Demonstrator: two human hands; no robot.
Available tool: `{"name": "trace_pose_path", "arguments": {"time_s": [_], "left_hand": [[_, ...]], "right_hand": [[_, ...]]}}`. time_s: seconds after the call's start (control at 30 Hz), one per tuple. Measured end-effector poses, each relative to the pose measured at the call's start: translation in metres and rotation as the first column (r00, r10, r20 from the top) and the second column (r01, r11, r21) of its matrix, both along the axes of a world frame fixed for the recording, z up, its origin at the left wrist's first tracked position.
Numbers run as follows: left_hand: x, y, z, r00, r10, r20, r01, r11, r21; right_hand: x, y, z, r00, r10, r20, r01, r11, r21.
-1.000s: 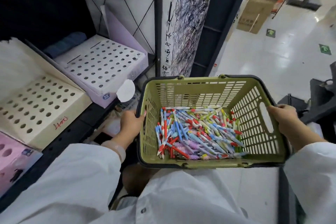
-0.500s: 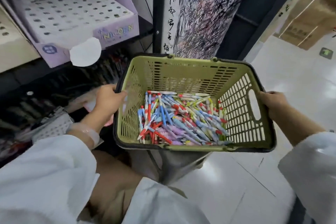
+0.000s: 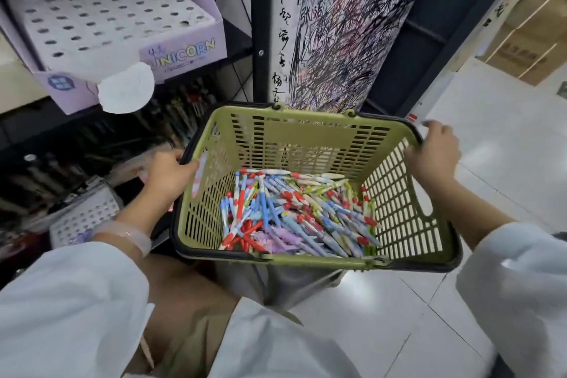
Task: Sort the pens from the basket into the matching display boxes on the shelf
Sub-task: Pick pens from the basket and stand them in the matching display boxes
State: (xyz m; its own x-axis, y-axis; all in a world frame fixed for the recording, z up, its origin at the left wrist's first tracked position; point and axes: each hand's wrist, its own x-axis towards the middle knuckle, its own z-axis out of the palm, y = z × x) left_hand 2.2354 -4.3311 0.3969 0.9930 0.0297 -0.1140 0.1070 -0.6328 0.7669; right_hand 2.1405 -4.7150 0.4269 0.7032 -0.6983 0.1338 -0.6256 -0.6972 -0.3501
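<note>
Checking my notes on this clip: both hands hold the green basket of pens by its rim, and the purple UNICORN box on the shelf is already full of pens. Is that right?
One detail is wrong. The head view shows the UNICORN box with bare holes and no pens standing in it. The rest holds: the left hand and right hand both grip the rim of the green basket, and the pens lie inside it.
</note>
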Motion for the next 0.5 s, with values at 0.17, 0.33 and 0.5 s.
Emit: {"name": "trace_pose_path", "arguments": {"time_s": [0.17, 0.33, 0.5], "left_hand": [[-0.007, -0.002, 0.0, 0.99, -0.001, 0.141, -0.021, 0.988, 0.152], [-0.034, -0.032, -0.001, 0.855, -0.412, 0.315, 0.306, 0.891, 0.336], [-0.043, -0.04, -0.018, 0.876, -0.46, 0.146, 0.414, 0.872, 0.263]], "right_hand": [[0.019, 0.096, -0.048, 0.607, 0.709, -0.36, -0.643, 0.704, 0.303], [0.024, 0.148, -0.105, 0.191, 0.706, -0.682, -0.761, 0.546, 0.352], [0.023, 0.171, -0.122, 0.029, 0.56, -0.828, -0.833, 0.471, 0.29]]}}
